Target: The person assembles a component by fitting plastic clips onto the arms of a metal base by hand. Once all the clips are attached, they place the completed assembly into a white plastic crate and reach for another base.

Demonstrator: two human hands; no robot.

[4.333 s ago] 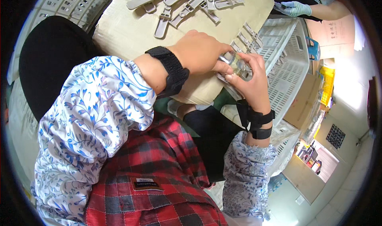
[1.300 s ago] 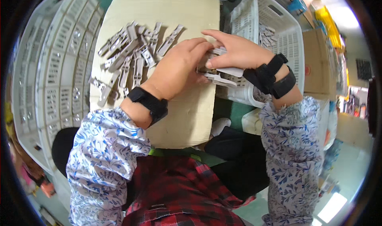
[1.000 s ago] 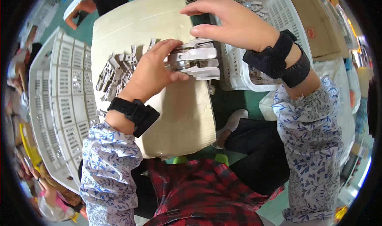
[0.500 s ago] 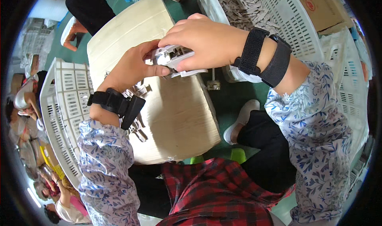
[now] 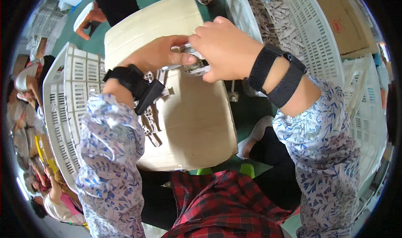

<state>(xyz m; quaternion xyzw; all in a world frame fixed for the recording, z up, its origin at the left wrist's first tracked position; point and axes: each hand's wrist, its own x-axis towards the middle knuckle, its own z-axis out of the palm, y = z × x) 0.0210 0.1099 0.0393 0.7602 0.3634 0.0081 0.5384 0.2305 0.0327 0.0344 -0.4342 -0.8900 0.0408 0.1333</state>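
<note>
My left hand (image 5: 161, 54) pinches a small whitish plastic-and-metal fitting (image 5: 194, 57) between thumb and forefinger. On the other side, my right hand (image 5: 226, 49) has its fingers bent round the same piece, covering much of it. Both hands are above a cream cardboard-like board (image 5: 201, 125). Several loose metal-and-plastic pieces (image 5: 150, 121) lie on the board beside my left wrist. The exact kind of the fitting cannot be made out.
At the far right stands a white slotted crate (image 5: 312, 33) with a heap of light slim parts (image 5: 282, 24). A brown carton (image 5: 343, 22) is behind it. Another white crate (image 5: 73, 95) borders the board's left side. A person's foot (image 5: 88, 20) shows at far left.
The view has shifted, so the board and crates sit slightly farther right. My hands stay together on the fitting, which has turned and is more covered by my fingers.
</note>
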